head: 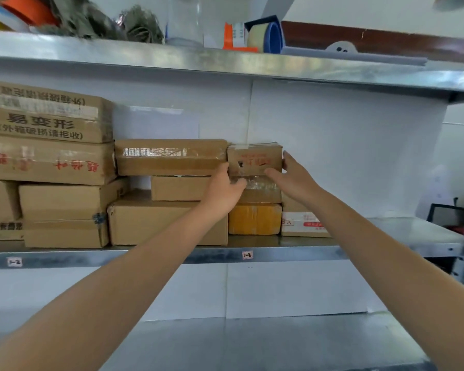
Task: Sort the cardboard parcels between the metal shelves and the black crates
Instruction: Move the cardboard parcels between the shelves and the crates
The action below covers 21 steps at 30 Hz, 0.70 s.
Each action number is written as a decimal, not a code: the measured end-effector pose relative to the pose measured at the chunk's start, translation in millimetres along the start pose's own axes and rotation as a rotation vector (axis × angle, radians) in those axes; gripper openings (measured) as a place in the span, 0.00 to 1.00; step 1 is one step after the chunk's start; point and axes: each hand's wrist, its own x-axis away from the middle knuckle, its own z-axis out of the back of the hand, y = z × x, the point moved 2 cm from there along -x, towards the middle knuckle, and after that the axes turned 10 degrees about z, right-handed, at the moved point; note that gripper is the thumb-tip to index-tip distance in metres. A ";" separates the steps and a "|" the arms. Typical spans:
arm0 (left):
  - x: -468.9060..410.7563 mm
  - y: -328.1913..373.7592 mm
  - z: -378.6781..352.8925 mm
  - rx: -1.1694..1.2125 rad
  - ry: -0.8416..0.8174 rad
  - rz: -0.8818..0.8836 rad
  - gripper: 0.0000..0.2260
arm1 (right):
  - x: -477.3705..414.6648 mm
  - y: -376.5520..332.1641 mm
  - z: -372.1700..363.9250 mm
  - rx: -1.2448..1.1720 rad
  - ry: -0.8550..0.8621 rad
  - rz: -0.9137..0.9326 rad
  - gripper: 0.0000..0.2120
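Here, in the head view, a small parcel (255, 159) is seen at the top of a narrow stack on the middle shelf (332, 250), above a yellow parcel (255, 219) and just beside the end of a long parcel (170, 156). It is clasped from both sides. The fingers of the left hand (223, 188) are curled at its left edge with the thumb laid across the front, and the right hand (292, 175) is wrapped round its right edge, thumb on the front face. Whether it is being set down or lifted off cannot be told, and no crates are in view. Either way, the parcel is best kept level and squeezed evenly, since thin cardboard probably gives under pressure. The long parcel should not be dragged along with it, and the stack beneath should be left square. If it is being placed, the grip is best released only once the base lies flat.
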 end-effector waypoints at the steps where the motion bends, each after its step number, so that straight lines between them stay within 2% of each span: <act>1: -2.2 -0.7 -3.7 0.032 0.007 0.023 0.22 | -1.4 2.1 -0.3 -0.035 -0.001 0.014 0.26; 4: -7.4 -2.0 -12.2 0.099 0.034 0.079 0.23 | -1.2 6.9 1.0 -0.095 0.025 0.059 0.19; 8: -11.0 2.0 -18.4 0.179 0.069 0.106 0.24 | 0.8 12.6 6.5 -0.141 0.047 0.088 0.20; 14: 0.4 8.5 -27.8 0.365 0.086 0.018 0.14 | 15.6 19.8 21.7 -0.152 0.074 0.087 0.23; 17: 7.9 13.4 -26.0 0.450 0.084 -0.007 0.10 | 33.9 20.9 24.0 -0.232 0.108 0.093 0.25; 21: 22.3 17.5 -17.2 0.613 0.019 0.006 0.04 | 54.7 13.2 36.1 -0.319 0.218 0.149 0.21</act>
